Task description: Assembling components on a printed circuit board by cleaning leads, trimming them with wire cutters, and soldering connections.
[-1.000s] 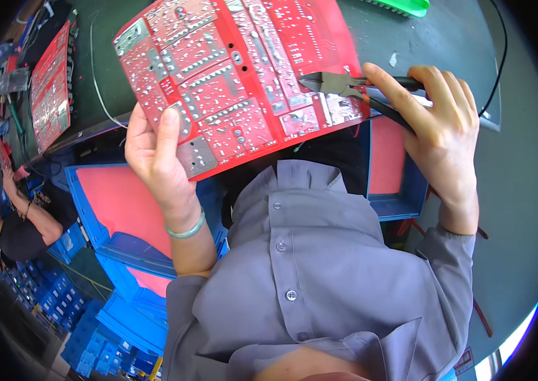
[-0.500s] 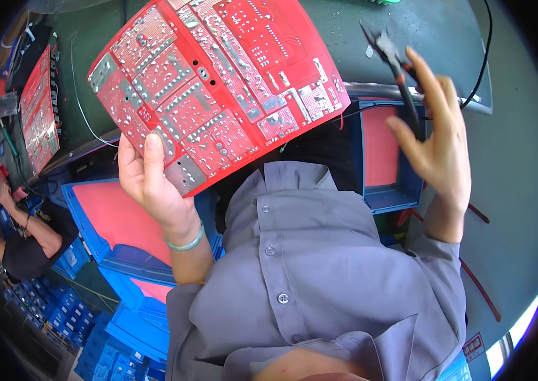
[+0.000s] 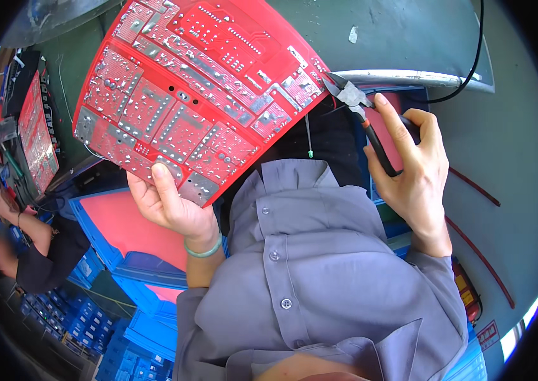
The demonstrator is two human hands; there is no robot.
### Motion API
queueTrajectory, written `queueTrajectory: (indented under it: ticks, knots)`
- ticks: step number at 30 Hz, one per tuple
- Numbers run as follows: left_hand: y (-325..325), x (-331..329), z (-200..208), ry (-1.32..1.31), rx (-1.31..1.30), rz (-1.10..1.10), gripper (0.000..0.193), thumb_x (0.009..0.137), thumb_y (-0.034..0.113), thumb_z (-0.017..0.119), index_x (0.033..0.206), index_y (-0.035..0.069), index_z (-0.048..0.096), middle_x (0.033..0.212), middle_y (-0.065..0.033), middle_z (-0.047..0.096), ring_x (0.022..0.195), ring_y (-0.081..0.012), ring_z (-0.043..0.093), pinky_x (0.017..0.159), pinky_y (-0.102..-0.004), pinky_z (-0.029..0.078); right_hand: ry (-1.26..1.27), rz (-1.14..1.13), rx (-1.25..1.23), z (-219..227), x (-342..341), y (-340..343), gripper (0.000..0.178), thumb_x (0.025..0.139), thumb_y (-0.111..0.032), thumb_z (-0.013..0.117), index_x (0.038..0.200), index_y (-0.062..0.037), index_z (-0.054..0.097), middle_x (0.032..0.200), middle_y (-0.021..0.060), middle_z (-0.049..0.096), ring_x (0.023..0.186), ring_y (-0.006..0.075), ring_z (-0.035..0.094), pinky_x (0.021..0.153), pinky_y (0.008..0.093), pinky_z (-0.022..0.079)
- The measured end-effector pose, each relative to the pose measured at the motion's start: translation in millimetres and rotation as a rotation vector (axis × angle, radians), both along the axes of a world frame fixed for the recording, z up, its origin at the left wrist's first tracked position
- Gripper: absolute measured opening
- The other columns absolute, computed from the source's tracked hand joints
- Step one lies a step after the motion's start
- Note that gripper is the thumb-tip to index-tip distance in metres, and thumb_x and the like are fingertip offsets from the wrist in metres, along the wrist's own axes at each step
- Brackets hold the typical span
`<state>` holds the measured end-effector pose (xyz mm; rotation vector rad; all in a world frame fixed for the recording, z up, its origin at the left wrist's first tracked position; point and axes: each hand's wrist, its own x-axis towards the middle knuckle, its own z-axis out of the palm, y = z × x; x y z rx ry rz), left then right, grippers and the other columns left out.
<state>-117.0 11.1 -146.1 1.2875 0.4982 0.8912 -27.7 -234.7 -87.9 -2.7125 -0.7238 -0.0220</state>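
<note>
A large red circuit board point(image 3: 173, 114), its face dotted with solder joints, is tilted up in front of me. My left hand point(image 3: 177, 206) grips its lower edge, thumb on the soldered face and fingers behind. My right hand point(image 3: 416, 166) is wrapped round the dark handles of a pair of side cutters point(image 3: 353, 96). Their jaws are spread, right beside the board's right corner; whether they touch it I cannot tell. Beneath the board's right edge hangs a thin lead with a small green tip point(image 3: 311, 153).
Beyond the board lies a green worktable point(image 3: 408, 38) with a metal edge point(image 3: 402, 77). A black cable point(image 3: 472, 73) loops at the right. Blue bins point(image 3: 126, 257) with pink linings stand below left. At far left, a co-worker's arm point(image 3: 37, 232) is near another red board point(image 3: 37, 136).
The cutters have come down and left to the board's right corner, and my right fingers have closed in around the handles. The board has turned slightly and shifted left.
</note>
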Motion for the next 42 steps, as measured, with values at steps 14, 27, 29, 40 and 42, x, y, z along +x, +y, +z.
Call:
queueTrajectory:
  ticks: [14,27,29,40,42]
  knots:
    - [4,-2,0,0.017,0.026,-0.03,0.028,0.088,0.006,0.049,0.115,-0.005,0.047,0.107,-0.0143,0.059,0.092,-0.0143,0.059,0.079,-0.028,0.049,-0.199,0.145,-0.167,8,21,-9,0.067,0.058,-0.002,0.07,0.12,-0.0221,0.06,0.093,0.0116,0.05,0.078,0.0254,0.054,0.069,0.0336,0.047]
    - [14,-2,0,0.033,0.016,-0.031,0.029,0.088,0.006,0.049,0.115,-0.005,0.047,0.105,-0.0143,0.059,0.09,-0.0147,0.06,0.078,-0.0283,0.05,-0.198,0.193,-0.173,10,34,0,0.066,0.058,0.0,0.067,0.12,-0.0221,0.06,0.091,0.0096,0.051,0.078,0.024,0.053,0.069,0.0332,0.046]
    - [16,-3,-1,0.033,0.022,-0.037,0.029,0.088,0.006,0.048,0.115,-0.005,0.047,0.105,-0.0143,0.059,0.091,-0.0149,0.06,0.079,-0.0285,0.05,-0.213,0.204,-0.183,10,37,0,0.065,0.059,0.001,0.067,0.12,-0.0219,0.06,0.091,0.0094,0.051,0.078,0.0238,0.054,0.069,0.0333,0.046]
    - [14,-4,1,0.018,0.012,-0.059,0.031,0.087,0.005,0.048,0.116,-0.005,0.046,0.108,-0.0151,0.058,0.093,-0.0163,0.059,0.084,-0.0303,0.048,-0.253,0.255,-0.166,6,40,-5,0.061,0.06,0.003,0.064,0.117,-0.0202,0.061,0.086,0.0088,0.052,0.075,0.023,0.055,0.064,0.0332,0.048]
    - [13,-2,1,0.016,0.013,-0.038,0.03,0.087,0.005,0.048,0.116,-0.005,0.046,0.108,-0.0151,0.059,0.093,-0.0165,0.059,0.084,-0.0306,0.048,-0.175,0.263,-0.126,6,39,-7,0.062,0.06,0.003,0.064,0.117,-0.0198,0.061,0.087,0.009,0.052,0.075,0.0236,0.055,0.064,0.0331,0.048]
